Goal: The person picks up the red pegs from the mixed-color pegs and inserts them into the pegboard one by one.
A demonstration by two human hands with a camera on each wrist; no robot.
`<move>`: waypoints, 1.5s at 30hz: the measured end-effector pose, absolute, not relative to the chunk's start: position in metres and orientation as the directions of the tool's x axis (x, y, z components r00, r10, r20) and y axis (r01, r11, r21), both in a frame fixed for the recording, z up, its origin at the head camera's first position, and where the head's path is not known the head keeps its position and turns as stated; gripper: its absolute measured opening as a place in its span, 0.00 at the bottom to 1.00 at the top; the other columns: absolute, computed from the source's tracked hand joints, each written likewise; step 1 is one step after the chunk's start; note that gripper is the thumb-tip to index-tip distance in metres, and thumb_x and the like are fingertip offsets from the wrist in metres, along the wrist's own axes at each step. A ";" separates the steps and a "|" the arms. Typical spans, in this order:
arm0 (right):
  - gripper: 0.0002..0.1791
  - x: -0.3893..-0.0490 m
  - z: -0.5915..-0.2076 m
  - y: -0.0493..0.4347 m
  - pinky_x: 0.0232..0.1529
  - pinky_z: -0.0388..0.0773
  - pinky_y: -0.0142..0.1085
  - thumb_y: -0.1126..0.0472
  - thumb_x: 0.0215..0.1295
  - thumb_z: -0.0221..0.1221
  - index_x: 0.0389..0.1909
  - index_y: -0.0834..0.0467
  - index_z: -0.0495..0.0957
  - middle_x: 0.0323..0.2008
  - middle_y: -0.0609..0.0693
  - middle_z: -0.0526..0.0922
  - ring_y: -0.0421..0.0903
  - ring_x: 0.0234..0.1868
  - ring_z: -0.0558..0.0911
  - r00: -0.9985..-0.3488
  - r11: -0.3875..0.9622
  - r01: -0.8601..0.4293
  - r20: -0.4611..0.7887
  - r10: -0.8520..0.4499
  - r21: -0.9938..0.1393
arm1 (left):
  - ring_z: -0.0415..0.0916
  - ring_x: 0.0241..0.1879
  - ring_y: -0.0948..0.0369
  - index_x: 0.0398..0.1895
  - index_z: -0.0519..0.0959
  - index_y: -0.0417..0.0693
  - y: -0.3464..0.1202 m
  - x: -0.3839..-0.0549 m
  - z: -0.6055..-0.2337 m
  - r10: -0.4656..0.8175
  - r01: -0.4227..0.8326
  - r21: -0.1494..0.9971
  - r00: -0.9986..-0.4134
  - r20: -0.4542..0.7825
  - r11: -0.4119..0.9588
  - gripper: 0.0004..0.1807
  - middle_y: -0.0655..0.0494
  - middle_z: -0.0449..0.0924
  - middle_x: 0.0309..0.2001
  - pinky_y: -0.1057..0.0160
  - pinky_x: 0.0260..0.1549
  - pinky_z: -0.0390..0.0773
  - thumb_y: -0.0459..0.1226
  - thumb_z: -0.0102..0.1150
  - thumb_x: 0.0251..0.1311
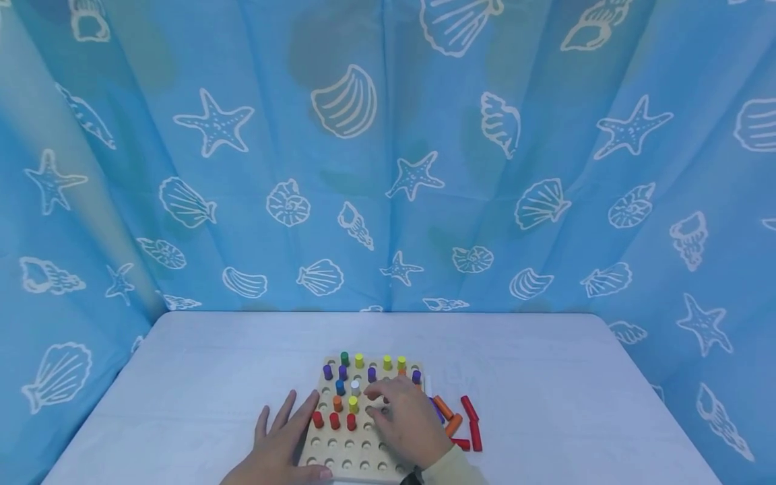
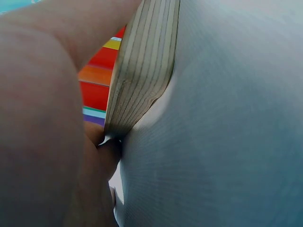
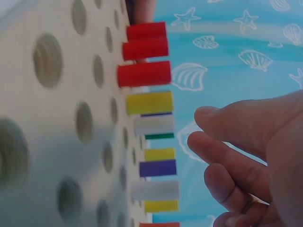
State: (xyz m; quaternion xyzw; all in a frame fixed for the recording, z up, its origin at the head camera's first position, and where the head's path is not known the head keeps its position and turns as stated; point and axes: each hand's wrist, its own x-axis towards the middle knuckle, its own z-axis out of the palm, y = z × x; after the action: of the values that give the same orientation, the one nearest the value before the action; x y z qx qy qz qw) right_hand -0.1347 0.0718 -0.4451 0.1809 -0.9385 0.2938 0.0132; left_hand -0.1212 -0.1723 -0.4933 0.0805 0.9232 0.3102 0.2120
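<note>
A light wooden pegboard [image 1: 356,455] with rows of round holes lies near the front of the table. Red pegs [image 1: 335,421], yellow ones, purple ones and other colours stand upright in it. My left hand [image 1: 280,441] rests along the board's left side with fingers spread and the thumb at the near corner; the left wrist view shows the layered board edge [image 2: 147,61] beside it. Over the right half of the board is my right hand [image 1: 412,417]. In the right wrist view its thumb and fingers are apart from the white peg [image 3: 155,190] and hold nothing; it hides part of the board.
Loose red pegs [image 1: 475,436], orange pegs [image 1: 453,425] and a purple one lie on the white table [image 1: 545,391] to the right of the board. Behind the table hangs a blue curtain [image 1: 388,222] with shell and starfish prints.
</note>
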 end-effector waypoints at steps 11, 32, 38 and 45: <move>0.11 -0.136 -0.434 0.088 0.39 0.81 0.36 0.59 0.64 0.68 0.47 0.52 0.84 0.40 0.42 0.85 0.42 0.41 0.80 -0.930 0.731 -0.367 0.214 -0.299 -0.575 | 0.32 0.78 0.38 0.81 0.51 0.52 -0.172 -0.122 -0.495 0.234 -0.001 0.556 -0.906 -0.351 0.831 0.68 0.43 0.53 0.78 0.31 0.69 0.22 0.73 0.67 0.39; 0.17 -0.134 -0.433 0.132 0.32 0.79 0.31 0.60 0.65 0.68 0.54 0.54 0.81 0.37 0.41 0.82 0.40 0.36 0.78 -0.957 0.745 -0.276 0.242 -0.157 -0.607 | 0.30 0.78 0.38 0.81 0.51 0.51 -0.170 -0.121 -0.496 0.247 -0.006 0.593 -0.905 -0.345 0.805 0.69 0.42 0.53 0.78 0.31 0.68 0.20 0.70 0.71 0.38; 0.19 -0.135 -0.437 0.143 0.38 0.79 0.34 0.58 0.64 0.69 0.56 0.51 0.80 0.37 0.40 0.81 0.38 0.37 0.76 -0.981 0.786 -0.175 0.174 -0.088 -0.592 | 0.31 0.78 0.38 0.81 0.50 0.49 -0.170 -0.121 -0.496 0.268 0.024 0.595 -0.907 -0.326 0.803 0.68 0.41 0.54 0.78 0.30 0.68 0.22 0.70 0.70 0.41; 0.20 -0.135 -0.439 0.155 0.39 0.82 0.36 0.59 0.63 0.69 0.56 0.52 0.80 0.38 0.43 0.81 0.40 0.37 0.75 -0.994 0.789 -0.094 0.099 -0.042 -0.608 | 0.31 0.78 0.37 0.81 0.50 0.49 -0.171 -0.120 -0.495 0.268 0.031 0.588 -0.909 -0.320 0.808 0.67 0.41 0.54 0.77 0.30 0.68 0.22 0.70 0.70 0.42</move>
State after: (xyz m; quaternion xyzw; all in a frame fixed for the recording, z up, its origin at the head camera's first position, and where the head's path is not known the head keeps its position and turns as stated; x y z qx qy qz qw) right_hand -0.1351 0.1549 -0.4386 0.0361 -0.9448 0.3231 0.0399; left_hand -0.1203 -0.1710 -0.4953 0.0803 0.9301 0.2989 0.1979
